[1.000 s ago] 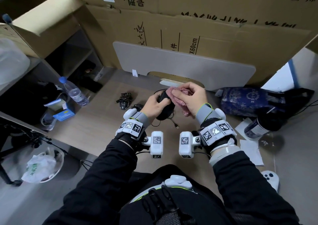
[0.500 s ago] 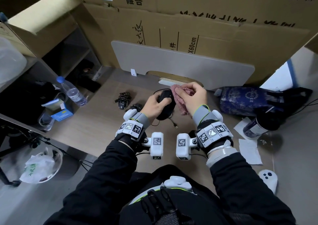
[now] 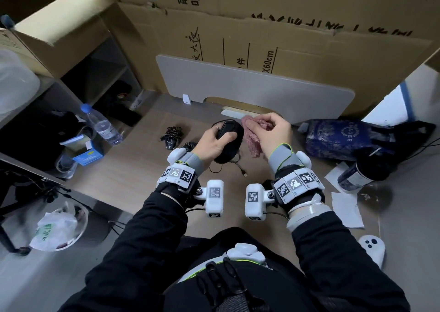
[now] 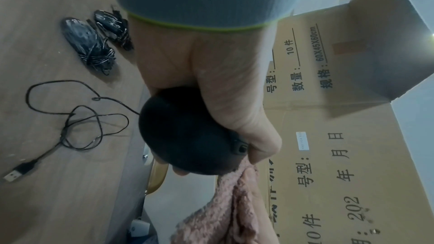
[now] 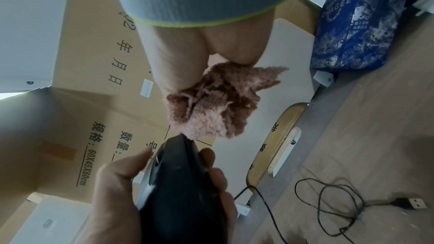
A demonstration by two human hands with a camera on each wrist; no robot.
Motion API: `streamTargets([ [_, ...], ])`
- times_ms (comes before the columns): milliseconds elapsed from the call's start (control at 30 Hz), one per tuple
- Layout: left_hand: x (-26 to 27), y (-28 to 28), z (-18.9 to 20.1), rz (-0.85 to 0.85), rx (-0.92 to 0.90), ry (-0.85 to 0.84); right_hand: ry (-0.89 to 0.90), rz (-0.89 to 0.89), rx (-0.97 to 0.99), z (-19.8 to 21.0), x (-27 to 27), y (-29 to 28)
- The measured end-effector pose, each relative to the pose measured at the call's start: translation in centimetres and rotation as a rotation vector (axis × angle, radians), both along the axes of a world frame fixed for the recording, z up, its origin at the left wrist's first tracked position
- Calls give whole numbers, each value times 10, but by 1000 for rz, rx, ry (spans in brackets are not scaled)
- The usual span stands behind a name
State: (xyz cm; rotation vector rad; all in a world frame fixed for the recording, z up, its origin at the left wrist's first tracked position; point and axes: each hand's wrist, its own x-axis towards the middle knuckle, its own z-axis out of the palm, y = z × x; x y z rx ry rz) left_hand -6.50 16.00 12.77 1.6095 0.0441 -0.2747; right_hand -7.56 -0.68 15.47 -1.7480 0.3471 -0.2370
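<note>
My left hand (image 3: 215, 142) grips a black wired computer mouse (image 3: 229, 142) above the wooden desk, thumb on its upper side and fingers curled underneath. In the left wrist view the mouse (image 4: 185, 133) fills the palm, and its cable (image 4: 77, 118) trails down to a USB plug lying on the desk. My right hand (image 3: 271, 133) holds a bunched pink fluffy cloth (image 3: 252, 140) just right of the mouse. The right wrist view shows the cloth (image 5: 216, 103) touching the mouse's front tip (image 5: 183, 173).
Two more cable-wrapped mice (image 3: 172, 137) lie left of my hands. A water bottle (image 3: 102, 125) and small blue box (image 3: 88, 155) stand at far left. A grey board (image 3: 250, 85) leans on cardboard boxes behind. A blue patterned bag (image 3: 342, 137), dark bottle (image 3: 359, 173) and tissues (image 3: 345, 206) sit right.
My right hand with the cloth has shifted from over the mouse's top to its right side and front end. My left hand keeps its grip on the mouse.
</note>
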Motion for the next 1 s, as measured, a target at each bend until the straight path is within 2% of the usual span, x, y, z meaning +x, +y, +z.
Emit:
streamTargets([
  [200, -1, -2, 6, -30, 22, -35, -66, 19, 148, 3, -2, 7],
  [267, -1, -4, 7, -51, 25, -40, -106, 78, 177, 10, -4, 10],
  [367, -3, -5, 6, -66, 33, -56, -17, 222, 131, 15, -4, 14],
  [533, -6, -3, 5, -14, -1, -1, 34, -76, -82, 7, 3, -2],
  [667, -3, -6, 11, 13, -58, 6, -3, -2, -1, 6, -3, 3],
  [800, -7, -6, 12, -17, -13, -22, -52, -23, 90, 10, -4, 5],
  [900, -8, -6, 15, -33, -2, -24, -120, 59, 196, 22, -6, 7],
  [967, -8, -8, 17, -35, 12, -53, -60, 193, 231, 23, -5, 12],
  [1000, -7, -7, 16, -40, 21, -66, -17, 227, 188, 21, -3, 14],
])
